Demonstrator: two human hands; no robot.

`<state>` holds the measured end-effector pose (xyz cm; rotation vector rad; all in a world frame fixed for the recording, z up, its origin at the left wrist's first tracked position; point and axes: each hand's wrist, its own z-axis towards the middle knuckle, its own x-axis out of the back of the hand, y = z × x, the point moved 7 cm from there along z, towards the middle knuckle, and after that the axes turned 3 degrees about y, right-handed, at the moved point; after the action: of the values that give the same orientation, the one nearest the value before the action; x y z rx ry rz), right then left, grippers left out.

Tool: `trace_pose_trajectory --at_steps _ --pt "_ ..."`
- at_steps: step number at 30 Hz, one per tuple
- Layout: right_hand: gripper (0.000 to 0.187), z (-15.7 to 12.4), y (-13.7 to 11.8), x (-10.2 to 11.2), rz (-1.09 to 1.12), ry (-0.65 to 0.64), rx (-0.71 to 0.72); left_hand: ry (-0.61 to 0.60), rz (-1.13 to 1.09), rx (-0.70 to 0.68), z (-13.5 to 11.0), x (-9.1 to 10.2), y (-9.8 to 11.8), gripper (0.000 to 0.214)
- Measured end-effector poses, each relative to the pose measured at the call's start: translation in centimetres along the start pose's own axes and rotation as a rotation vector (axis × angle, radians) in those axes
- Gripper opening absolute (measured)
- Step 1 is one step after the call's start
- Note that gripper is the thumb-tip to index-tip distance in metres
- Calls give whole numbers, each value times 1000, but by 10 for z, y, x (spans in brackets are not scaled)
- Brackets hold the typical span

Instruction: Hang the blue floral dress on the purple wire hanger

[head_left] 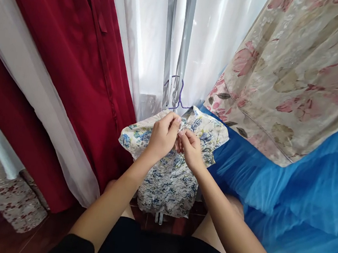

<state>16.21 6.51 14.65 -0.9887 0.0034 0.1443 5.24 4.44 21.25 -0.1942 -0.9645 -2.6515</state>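
Observation:
A short-sleeved shirt (168, 184), white with blue and yellow flowers, hangs from a purple hanger (181, 93) in front of me. At its upper front, just under the collar, my left hand (166, 134) pinches the front edge of the shirt. Close beside it, slightly lower, my right hand (189, 144) has thumb and fingers pressed together on the same edge. The fingertips of both hands nearly meet there. Whatever small part lies between them, such as a button, is hidden by the fingers.
Grey metal poles (170, 28) rise behind the hanger before a white curtain (217, 38). Dark red fabric (101, 73) hangs on the left. To the right are a floral cream cloth (291, 84) and blue tulle (287, 190). Red-brown tiles (35, 237) cover the floor.

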Motion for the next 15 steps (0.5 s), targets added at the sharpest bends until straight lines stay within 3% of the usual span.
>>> trace_pose_trajectory --at_steps 5,10,13,15 --pt "44 6 3 4 69 17 12 -72 13 8 -5 -9 1 25" --pt "45 8 4 13 -33 46 56 11 -56 -23 -2 -5 5 25" --pt "49 -2 20 16 -136 -23 7 125 -160 -5 16 22 0 24" --pt "48 -13 32 18 -154 -75 -67 244 -223 31 30 57 -13 25"
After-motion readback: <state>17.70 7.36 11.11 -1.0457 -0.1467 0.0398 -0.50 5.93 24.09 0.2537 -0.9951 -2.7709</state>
